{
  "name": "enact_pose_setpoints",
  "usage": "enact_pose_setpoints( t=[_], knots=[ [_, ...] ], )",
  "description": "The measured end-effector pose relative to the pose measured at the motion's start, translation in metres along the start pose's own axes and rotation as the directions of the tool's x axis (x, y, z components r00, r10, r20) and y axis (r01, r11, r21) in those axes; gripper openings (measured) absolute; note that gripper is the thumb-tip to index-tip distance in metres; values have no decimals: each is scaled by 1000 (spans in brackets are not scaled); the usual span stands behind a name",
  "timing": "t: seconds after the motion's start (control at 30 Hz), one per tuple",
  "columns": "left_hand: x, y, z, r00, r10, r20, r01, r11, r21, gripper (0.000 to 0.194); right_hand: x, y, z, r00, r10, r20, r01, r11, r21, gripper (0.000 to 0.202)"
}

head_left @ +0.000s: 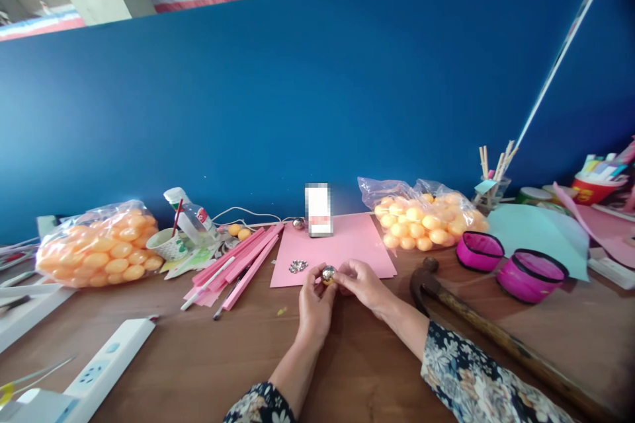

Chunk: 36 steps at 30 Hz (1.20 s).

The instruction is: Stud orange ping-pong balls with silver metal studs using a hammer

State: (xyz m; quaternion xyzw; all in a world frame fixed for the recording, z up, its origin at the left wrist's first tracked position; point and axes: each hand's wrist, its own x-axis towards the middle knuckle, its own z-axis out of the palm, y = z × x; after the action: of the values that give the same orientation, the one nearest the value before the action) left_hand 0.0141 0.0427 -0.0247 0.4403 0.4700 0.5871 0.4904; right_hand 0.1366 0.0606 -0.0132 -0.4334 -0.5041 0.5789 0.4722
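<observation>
Between my two hands is a shiny metallic ball [328, 274], held over the near edge of a pink sheet [347, 244]. My left hand [316, 304] grips the ball from the left with its fingers curled round it. From the right, the fingertips of my right hand [360, 283] press against the same ball. A small cluster of shiny silvery pieces [298, 267] lies on the pink sheet, left of my hands. Farther back, a second shiny ball [298, 224] rests beside an upright phone-like object [319, 210] with a blurred screen.
Bags of orange balls [106, 251] [421, 221] stand at left and right. Pink strips [248, 261] lie left of the sheet. A wooden-handled hammer [496, 324] and magenta bands [532, 275] are on the right, a white power strip [109, 360] at front left.
</observation>
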Motion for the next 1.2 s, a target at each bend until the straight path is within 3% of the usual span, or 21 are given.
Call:
enact_pose_setpoints(
  t=[0.2,0.7,0.93,1.2],
  knots=[
    [-2,7,1,999,-20,37,22,998,-63,48,-3,2,-4,999,-47,27,46,997,60,27],
    [0,5,-2,996,-89,5,88,980,-177,42,-8,-2,-1,982,-183,52,188,976,-114,20],
    [-1,10,0,983,-148,107,178,905,-387,33,-7,1,-1,992,-124,-3,124,992,-28,22],
    [0,7,0,984,-171,58,180,916,-357,33,-7,-1,0,989,-144,27,146,987,-67,31]
  ],
)
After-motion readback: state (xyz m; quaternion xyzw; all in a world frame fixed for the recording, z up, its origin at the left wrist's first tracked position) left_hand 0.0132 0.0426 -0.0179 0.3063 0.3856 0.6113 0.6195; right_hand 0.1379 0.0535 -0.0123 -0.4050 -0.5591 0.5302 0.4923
